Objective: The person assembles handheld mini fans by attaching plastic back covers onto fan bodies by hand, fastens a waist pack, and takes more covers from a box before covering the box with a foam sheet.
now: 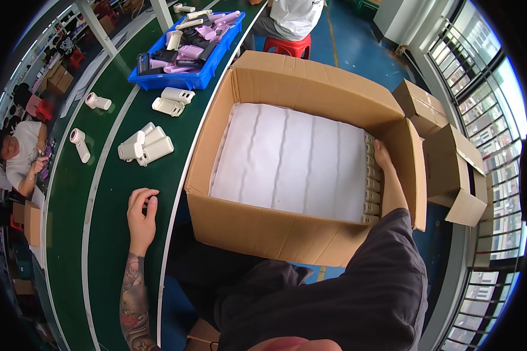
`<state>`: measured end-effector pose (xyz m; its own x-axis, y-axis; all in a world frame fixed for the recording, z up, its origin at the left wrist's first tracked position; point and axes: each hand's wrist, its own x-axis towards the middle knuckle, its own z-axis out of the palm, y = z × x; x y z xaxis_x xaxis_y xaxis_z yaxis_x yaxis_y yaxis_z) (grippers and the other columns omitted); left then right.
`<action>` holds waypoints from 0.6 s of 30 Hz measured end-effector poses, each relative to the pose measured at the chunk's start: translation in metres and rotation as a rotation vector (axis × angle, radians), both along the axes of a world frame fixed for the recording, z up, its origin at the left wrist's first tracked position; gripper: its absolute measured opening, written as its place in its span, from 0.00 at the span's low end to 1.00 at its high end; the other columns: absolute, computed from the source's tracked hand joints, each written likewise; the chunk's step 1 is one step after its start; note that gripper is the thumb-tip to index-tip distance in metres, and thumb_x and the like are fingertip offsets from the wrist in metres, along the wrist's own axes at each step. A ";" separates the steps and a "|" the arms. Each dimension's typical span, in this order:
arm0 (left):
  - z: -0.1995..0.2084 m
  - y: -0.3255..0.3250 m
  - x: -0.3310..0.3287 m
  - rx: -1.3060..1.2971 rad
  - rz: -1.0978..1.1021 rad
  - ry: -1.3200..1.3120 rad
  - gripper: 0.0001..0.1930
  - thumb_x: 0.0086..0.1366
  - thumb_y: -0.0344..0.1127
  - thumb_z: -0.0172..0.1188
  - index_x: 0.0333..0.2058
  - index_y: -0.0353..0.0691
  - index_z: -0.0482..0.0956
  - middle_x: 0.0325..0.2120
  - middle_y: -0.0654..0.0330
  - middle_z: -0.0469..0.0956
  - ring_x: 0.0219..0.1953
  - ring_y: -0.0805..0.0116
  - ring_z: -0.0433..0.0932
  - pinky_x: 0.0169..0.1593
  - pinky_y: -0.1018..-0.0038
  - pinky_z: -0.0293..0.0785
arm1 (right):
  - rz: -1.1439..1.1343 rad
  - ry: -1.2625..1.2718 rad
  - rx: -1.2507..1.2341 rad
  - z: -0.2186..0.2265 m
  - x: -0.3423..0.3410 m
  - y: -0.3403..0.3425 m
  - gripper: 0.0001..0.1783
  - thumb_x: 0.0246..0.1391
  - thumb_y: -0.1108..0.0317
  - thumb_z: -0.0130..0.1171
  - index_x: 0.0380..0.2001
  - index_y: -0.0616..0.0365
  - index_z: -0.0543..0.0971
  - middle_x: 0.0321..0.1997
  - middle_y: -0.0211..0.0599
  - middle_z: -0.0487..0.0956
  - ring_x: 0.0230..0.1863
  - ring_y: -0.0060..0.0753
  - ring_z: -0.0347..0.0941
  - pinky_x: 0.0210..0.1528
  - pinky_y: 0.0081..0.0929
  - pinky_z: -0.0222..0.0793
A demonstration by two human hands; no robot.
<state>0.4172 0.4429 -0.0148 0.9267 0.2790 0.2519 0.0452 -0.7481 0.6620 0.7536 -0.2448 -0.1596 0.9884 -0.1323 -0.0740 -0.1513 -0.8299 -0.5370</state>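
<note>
My left hand point(141, 213) rests over the green work table, palm down and fingers loosely bent, with nothing in it. Beyond it lies a small pile of cream plastic housings point(149, 144). My right hand point(382, 155) reaches inside a large open cardboard box point(263, 237), at its right side. It touches or lies close beside a row of cream housings point(371, 184) standing along that wall; its fingers are mostly hidden. A white padded sheet point(295, 161) with wavy creases covers most of the box's contents.
A blue crate point(202, 76) of lilac, black and cream parts stands farther up the table. Two cream handheld devices point(79, 145) lie to the left. More cardboard boxes point(451, 161) stand by the barred windows. A person sits on a red stool point(290, 47); another person works at far left.
</note>
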 end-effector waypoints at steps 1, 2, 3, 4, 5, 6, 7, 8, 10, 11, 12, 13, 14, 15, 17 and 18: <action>0.000 -0.001 0.004 -0.002 -0.004 0.007 0.08 0.71 0.28 0.53 0.44 0.37 0.80 0.44 0.61 0.76 0.41 0.66 0.73 0.46 0.75 0.69 | 0.003 0.013 -0.012 -0.004 0.002 -0.003 0.31 0.68 0.48 0.44 0.58 0.64 0.73 0.59 0.50 0.73 0.58 0.47 0.70 0.62 0.36 0.64; 0.000 0.000 0.005 -0.010 0.002 0.006 0.08 0.71 0.28 0.53 0.43 0.36 0.80 0.44 0.61 0.76 0.41 0.66 0.73 0.46 0.75 0.69 | 0.007 0.026 -0.025 -0.008 0.003 -0.007 0.32 0.68 0.47 0.43 0.59 0.64 0.72 0.61 0.50 0.72 0.60 0.48 0.69 0.63 0.36 0.63; 0.000 0.002 0.005 -0.019 0.012 0.003 0.07 0.71 0.28 0.53 0.42 0.36 0.81 0.43 0.61 0.76 0.41 0.67 0.73 0.45 0.76 0.69 | 0.015 0.039 -0.038 -0.012 0.006 -0.008 0.32 0.68 0.47 0.43 0.61 0.64 0.71 0.62 0.50 0.71 0.61 0.48 0.68 0.64 0.36 0.62; 0.000 0.002 0.005 -0.028 0.022 0.001 0.07 0.71 0.28 0.53 0.42 0.36 0.81 0.43 0.61 0.76 0.41 0.67 0.73 0.45 0.76 0.68 | 0.022 0.050 -0.052 -0.014 0.008 -0.010 0.33 0.69 0.46 0.42 0.62 0.64 0.70 0.64 0.51 0.70 0.63 0.49 0.66 0.65 0.37 0.61; -0.001 0.002 0.006 -0.039 0.032 -0.002 0.07 0.71 0.27 0.53 0.41 0.35 0.81 0.42 0.61 0.76 0.41 0.67 0.73 0.45 0.76 0.68 | 0.030 0.062 -0.067 -0.017 0.010 -0.011 0.34 0.69 0.45 0.42 0.63 0.64 0.69 0.66 0.51 0.69 0.64 0.50 0.65 0.67 0.37 0.60; 0.000 0.000 0.007 -0.042 0.033 0.003 0.07 0.71 0.27 0.53 0.41 0.35 0.81 0.42 0.61 0.76 0.41 0.67 0.73 0.45 0.76 0.68 | 0.038 0.073 -0.080 -0.019 0.012 -0.011 0.35 0.69 0.45 0.42 0.64 0.64 0.68 0.67 0.52 0.67 0.66 0.50 0.64 0.68 0.38 0.59; 0.001 -0.001 0.008 -0.045 0.043 0.002 0.07 0.71 0.27 0.53 0.40 0.35 0.81 0.42 0.61 0.76 0.40 0.67 0.73 0.45 0.76 0.68 | 0.046 0.083 -0.095 -0.021 0.014 -0.010 0.36 0.69 0.44 0.41 0.65 0.64 0.67 0.69 0.52 0.66 0.67 0.51 0.63 0.69 0.38 0.58; 0.001 -0.002 0.009 -0.049 0.053 0.001 0.07 0.71 0.27 0.53 0.40 0.35 0.81 0.41 0.61 0.76 0.40 0.67 0.73 0.45 0.76 0.68 | 0.055 0.093 -0.109 -0.023 0.015 -0.010 0.36 0.70 0.43 0.41 0.66 0.64 0.66 0.70 0.53 0.65 0.69 0.51 0.62 0.71 0.38 0.56; 0.002 -0.003 0.009 -0.058 0.076 -0.004 0.08 0.71 0.27 0.53 0.39 0.34 0.81 0.40 0.61 0.76 0.40 0.67 0.73 0.45 0.77 0.67 | 0.073 0.109 -0.141 -0.023 0.018 -0.005 0.38 0.70 0.42 0.40 0.68 0.65 0.64 0.73 0.54 0.63 0.72 0.53 0.60 0.73 0.39 0.54; 0.001 -0.003 0.008 -0.064 0.079 -0.003 0.08 0.71 0.27 0.53 0.39 0.34 0.81 0.40 0.61 0.76 0.40 0.67 0.73 0.45 0.77 0.67 | 0.076 0.110 -0.147 -0.024 0.019 -0.008 0.38 0.70 0.42 0.40 0.68 0.65 0.64 0.73 0.54 0.63 0.72 0.53 0.60 0.73 0.39 0.54; 0.000 -0.001 0.007 -0.062 0.075 -0.005 0.08 0.71 0.27 0.53 0.39 0.34 0.81 0.40 0.61 0.77 0.40 0.67 0.73 0.44 0.77 0.67 | 0.073 0.109 -0.158 -0.023 0.020 -0.008 0.37 0.70 0.43 0.41 0.67 0.64 0.65 0.72 0.53 0.63 0.71 0.53 0.61 0.72 0.39 0.55; -0.001 0.000 0.006 -0.059 0.071 -0.007 0.07 0.71 0.26 0.53 0.39 0.34 0.81 0.40 0.61 0.77 0.40 0.67 0.73 0.44 0.77 0.67 | 0.070 0.107 -0.170 -0.024 0.022 -0.009 0.37 0.69 0.43 0.42 0.66 0.64 0.65 0.72 0.53 0.64 0.70 0.52 0.62 0.71 0.39 0.56; -0.002 0.002 0.005 -0.056 0.068 -0.008 0.07 0.71 0.26 0.53 0.39 0.34 0.81 0.40 0.61 0.77 0.40 0.67 0.73 0.44 0.77 0.67 | 0.068 0.105 -0.180 -0.026 0.024 -0.011 0.36 0.69 0.44 0.43 0.66 0.64 0.66 0.71 0.53 0.65 0.69 0.52 0.63 0.70 0.40 0.58; -0.003 0.003 0.004 -0.054 0.065 -0.008 0.07 0.71 0.26 0.53 0.39 0.34 0.81 0.40 0.60 0.77 0.40 0.67 0.73 0.44 0.77 0.67 | 0.066 0.104 -0.191 -0.028 0.026 -0.012 0.35 0.68 0.45 0.45 0.65 0.64 0.66 0.70 0.53 0.66 0.68 0.52 0.63 0.69 0.40 0.59; -0.003 0.003 0.004 -0.061 0.070 -0.005 0.07 0.71 0.26 0.53 0.39 0.34 0.81 0.40 0.60 0.77 0.40 0.67 0.73 0.44 0.77 0.67 | 0.063 0.106 -0.214 -0.032 0.029 -0.015 0.34 0.68 0.46 0.47 0.63 0.63 0.67 0.68 0.53 0.67 0.66 0.52 0.65 0.67 0.41 0.61; -0.002 0.003 0.005 -0.063 0.069 -0.005 0.07 0.71 0.26 0.53 0.39 0.34 0.81 0.40 0.60 0.77 0.40 0.67 0.73 0.44 0.76 0.67 | 0.061 0.107 -0.226 -0.033 0.031 -0.017 0.33 0.67 0.47 0.48 0.63 0.63 0.68 0.67 0.53 0.68 0.65 0.52 0.66 0.66 0.41 0.62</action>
<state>0.4226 0.4460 -0.0169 0.9032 0.3581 0.2367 0.0918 -0.6999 0.7083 0.7843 -0.2620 -0.1927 0.9832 -0.0980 -0.1538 -0.1435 -0.9363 -0.3206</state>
